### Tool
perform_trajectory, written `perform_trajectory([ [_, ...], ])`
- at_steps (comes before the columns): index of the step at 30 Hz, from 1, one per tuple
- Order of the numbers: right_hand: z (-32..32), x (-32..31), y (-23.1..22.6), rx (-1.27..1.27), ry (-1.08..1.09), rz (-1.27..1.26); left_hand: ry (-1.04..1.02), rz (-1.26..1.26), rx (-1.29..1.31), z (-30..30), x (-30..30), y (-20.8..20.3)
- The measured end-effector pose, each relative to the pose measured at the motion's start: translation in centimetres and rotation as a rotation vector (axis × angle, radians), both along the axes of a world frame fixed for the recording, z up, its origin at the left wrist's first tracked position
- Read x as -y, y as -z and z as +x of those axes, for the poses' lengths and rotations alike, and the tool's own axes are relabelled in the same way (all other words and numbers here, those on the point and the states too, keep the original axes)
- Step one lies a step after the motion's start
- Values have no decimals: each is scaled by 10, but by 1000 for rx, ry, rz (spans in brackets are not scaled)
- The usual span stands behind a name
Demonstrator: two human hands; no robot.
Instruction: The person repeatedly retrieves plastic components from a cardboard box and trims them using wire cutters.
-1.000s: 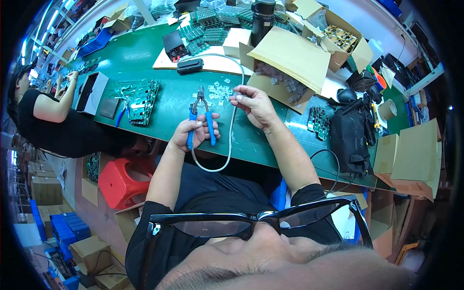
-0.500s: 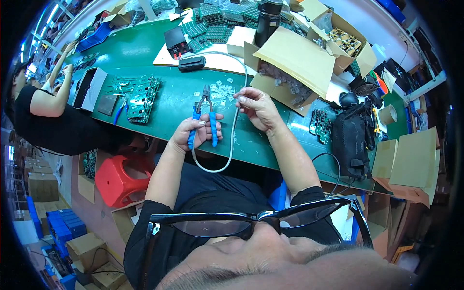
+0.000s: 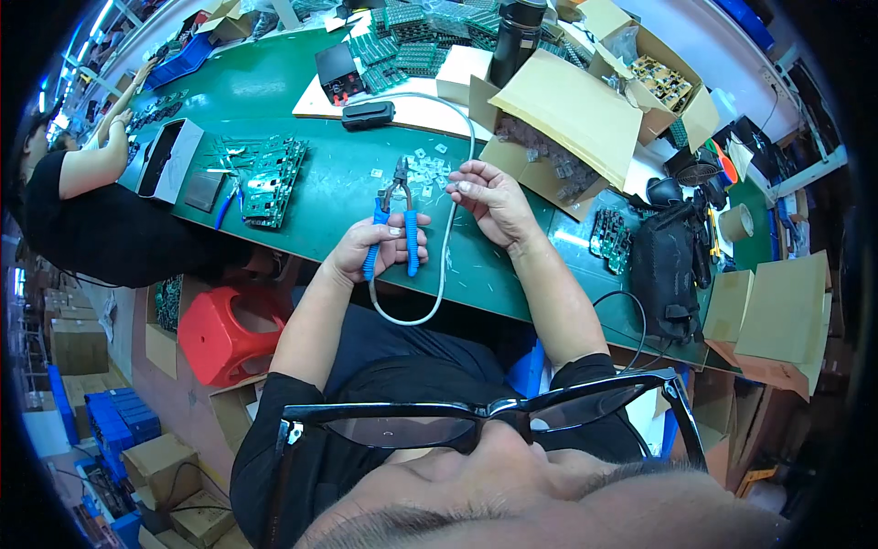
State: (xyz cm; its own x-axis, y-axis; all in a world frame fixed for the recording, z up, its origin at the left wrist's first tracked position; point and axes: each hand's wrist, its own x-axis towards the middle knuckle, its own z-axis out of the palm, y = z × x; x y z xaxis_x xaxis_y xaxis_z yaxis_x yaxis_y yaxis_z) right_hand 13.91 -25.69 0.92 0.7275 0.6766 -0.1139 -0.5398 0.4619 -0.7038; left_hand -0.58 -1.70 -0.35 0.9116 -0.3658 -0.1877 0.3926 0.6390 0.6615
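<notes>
My left hand (image 3: 366, 247) is closed around blue-handled cutting pliers (image 3: 411, 240), their metal jaws pointing away from me. A pale grey cable (image 3: 444, 261) runs from the pliers' handle end in a loop, passes beside my right hand and reaches a small black box with red parts (image 3: 339, 75). My right hand (image 3: 495, 206) has thumb and fingertips pinched together; whatever small thing they hold is too small to name. Between the hands, just beyond the jaws, lies a scatter of small clear plastic pieces (image 3: 426, 170) on the green table (image 3: 338, 183).
An open cardboard box (image 3: 572, 110) of clear pieces stands at the right. Green circuit boards (image 3: 274, 183) lie left, beside another pair of blue-handled pliers (image 3: 225, 209). Behind are a black case (image 3: 368, 115) and a dark bottle (image 3: 519, 41). Another person (image 3: 91, 201) works at the left.
The pliers in my left hand have shifted slightly right and away from me. My right hand keeps its pinch in nearly the same place. The whole view has shifted a little.
</notes>
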Motion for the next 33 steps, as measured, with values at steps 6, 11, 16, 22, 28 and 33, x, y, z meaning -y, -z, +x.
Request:
perform_trajectory([
  [6, -2, 0, 0, 32, 38, -26, 2, 676, -42, 3, 17, -37],
  [11, -2, 2, -1, 39, 68, 23, 160, 1393, 145, 7, 38, -100],
  [16, -4, -1, -6, 41, 120, 2, 132, 1549, 254, 4, 38, -96],
  [22, -4, 0, -3, 54, 133, -45, 160, 1530, 215, 3, 44, -99],
  [28, -4, 0, -3, 65, 138, -86, 133, 1636, 225, 1, 49, -98],
  [33, -3, -1, 2, 60, 147, -96, 59, 1725, 277, 0, 52, -91],
])
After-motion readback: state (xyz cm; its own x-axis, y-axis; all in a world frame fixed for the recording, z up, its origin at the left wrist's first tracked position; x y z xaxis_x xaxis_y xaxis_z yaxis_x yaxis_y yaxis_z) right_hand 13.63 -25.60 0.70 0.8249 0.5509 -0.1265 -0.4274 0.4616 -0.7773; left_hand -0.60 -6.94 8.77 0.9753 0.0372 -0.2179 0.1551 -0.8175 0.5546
